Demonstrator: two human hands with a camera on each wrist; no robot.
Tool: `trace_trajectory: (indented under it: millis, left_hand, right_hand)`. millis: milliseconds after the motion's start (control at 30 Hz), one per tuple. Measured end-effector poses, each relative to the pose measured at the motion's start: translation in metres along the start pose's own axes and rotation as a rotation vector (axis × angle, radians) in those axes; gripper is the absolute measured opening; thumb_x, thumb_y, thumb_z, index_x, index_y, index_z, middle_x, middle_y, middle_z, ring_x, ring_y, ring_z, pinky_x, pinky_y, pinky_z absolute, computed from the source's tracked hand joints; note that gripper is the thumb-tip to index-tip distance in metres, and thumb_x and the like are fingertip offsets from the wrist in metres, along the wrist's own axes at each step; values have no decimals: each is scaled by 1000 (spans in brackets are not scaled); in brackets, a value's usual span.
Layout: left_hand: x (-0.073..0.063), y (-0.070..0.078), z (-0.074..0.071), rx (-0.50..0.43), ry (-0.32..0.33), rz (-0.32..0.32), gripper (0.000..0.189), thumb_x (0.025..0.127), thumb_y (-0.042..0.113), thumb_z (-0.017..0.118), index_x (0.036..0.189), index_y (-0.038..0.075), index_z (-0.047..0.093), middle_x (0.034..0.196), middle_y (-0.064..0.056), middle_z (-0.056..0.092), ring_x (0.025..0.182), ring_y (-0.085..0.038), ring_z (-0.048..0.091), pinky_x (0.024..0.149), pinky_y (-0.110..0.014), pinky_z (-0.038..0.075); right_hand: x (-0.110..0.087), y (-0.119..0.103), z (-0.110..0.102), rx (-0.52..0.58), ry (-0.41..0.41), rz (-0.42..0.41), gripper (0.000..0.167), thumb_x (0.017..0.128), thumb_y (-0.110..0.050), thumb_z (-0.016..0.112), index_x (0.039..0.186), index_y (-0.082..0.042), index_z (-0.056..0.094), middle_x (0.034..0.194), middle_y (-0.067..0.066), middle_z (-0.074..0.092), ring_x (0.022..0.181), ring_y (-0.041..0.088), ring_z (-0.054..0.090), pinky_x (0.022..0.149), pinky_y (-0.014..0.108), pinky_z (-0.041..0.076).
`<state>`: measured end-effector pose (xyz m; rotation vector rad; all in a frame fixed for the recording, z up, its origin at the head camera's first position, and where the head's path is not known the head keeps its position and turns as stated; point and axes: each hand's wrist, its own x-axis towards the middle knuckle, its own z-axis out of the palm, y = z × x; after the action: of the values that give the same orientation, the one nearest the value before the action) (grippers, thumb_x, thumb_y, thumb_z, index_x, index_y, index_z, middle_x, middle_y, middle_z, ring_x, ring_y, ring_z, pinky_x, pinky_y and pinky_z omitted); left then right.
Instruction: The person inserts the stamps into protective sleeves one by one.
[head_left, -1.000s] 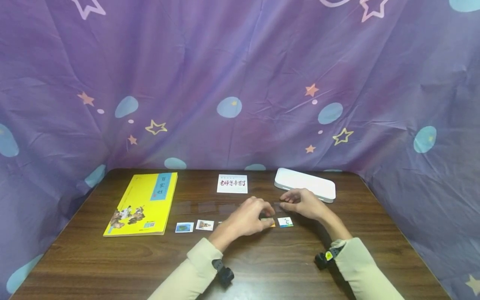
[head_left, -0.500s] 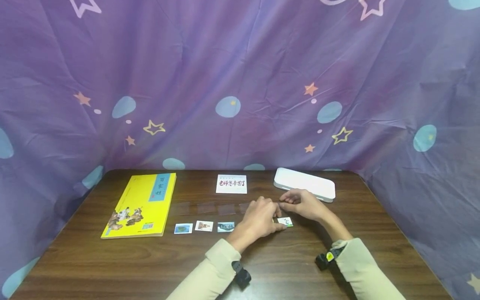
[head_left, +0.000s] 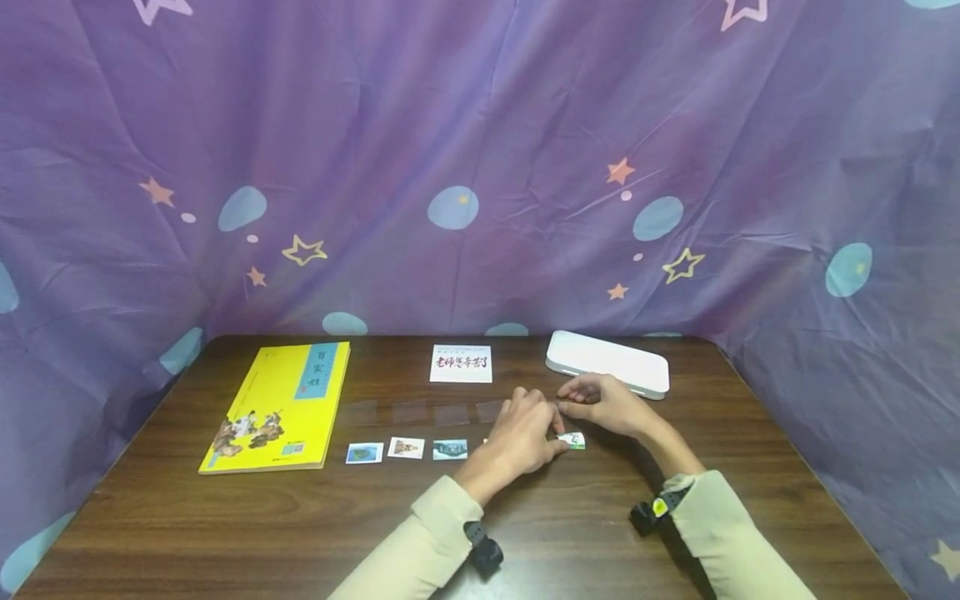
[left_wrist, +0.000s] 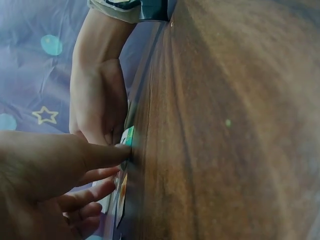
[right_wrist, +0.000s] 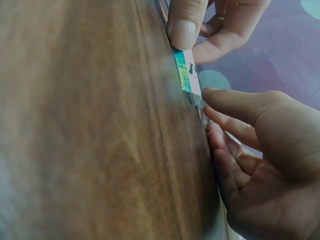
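Observation:
My left hand (head_left: pixel 521 433) is at the right end of a row of small postage stamps, its thumb and forefinger pinching the rightmost white-and-green stamp (head_left: pixel 575 441). In the right wrist view this stamp (right_wrist: pixel 187 72) shows a perforated edge under the left thumb. My right hand (head_left: pixel 606 406) is just beyond it, thumb and forefinger together at a small clear sleeve (right_wrist: pixel 202 114), mostly hidden by the fingers. Left of my hands lie a blue stamp (head_left: pixel 364 452), a stamp with a brown figure (head_left: pixel 406 447) and a teal stamp (head_left: pixel 450 449). Another is mostly covered by the left hand.
Several clear sleeves (head_left: pixel 452 414) lie in a row behind the stamps. A yellow book (head_left: pixel 288 408) rests at the left, a white card with red writing (head_left: pixel 461 364) at the back, and a white case (head_left: pixel 607 364) at the back right. A purple curtain (head_left: pixel 480 167) hangs behind the table.
My left hand has moved right along the row to the rightmost stamp, uncovering the teal one. My right hand has stayed almost in place by the sleeve.

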<state>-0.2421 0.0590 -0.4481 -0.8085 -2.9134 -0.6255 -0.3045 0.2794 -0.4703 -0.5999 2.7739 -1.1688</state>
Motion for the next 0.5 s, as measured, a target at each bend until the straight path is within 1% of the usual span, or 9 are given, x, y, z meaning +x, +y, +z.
trace_trajectory:
  millis: [100,200,267,367,433,500]
  left_hand:
    - [0,0,-1,-11,28,24,18,91,35,89,101,22,80,111,3,74,109,-20,60,96,-33,50]
    - [1,-1,-4,-74,58,42,17,93,29,88,103,19,78,110,1,79,105,-19,67,94,-31,55]
    - [2,-2,-6,-146,71,49,18,94,24,87,105,15,77,109,-1,81,102,-17,72,91,-27,58]
    - [4,-3,-7,-288,88,53,18,94,15,86,107,8,75,104,-5,81,92,-13,75,82,-18,59]
    - [6,-4,-6,-389,94,43,20,94,8,85,110,4,74,101,-7,81,86,-9,74,78,-13,58]
    - [7,-5,-6,-472,99,27,21,92,2,84,111,2,73,97,-8,81,80,-5,72,73,-11,57]
  right_hand:
    - [0,1,0,4,-1,-9,25,95,-18,84,117,-7,78,102,5,77,94,14,70,88,26,58]
    - [1,1,0,5,-1,-20,24,95,-16,84,117,-7,78,102,5,78,94,14,70,89,26,58]
    - [0,1,0,4,-1,-26,24,95,-17,84,117,-7,78,102,5,78,94,14,70,89,26,58]
    - [-1,2,-1,9,1,-33,25,95,-16,84,117,-7,78,103,5,78,94,14,70,89,26,58]
    - [-1,3,-1,19,2,-44,26,93,-13,84,117,-4,78,103,7,78,93,14,70,88,25,58]
    - [-1,3,0,27,2,-61,26,93,-10,84,117,-2,78,102,9,78,92,14,70,87,25,58]
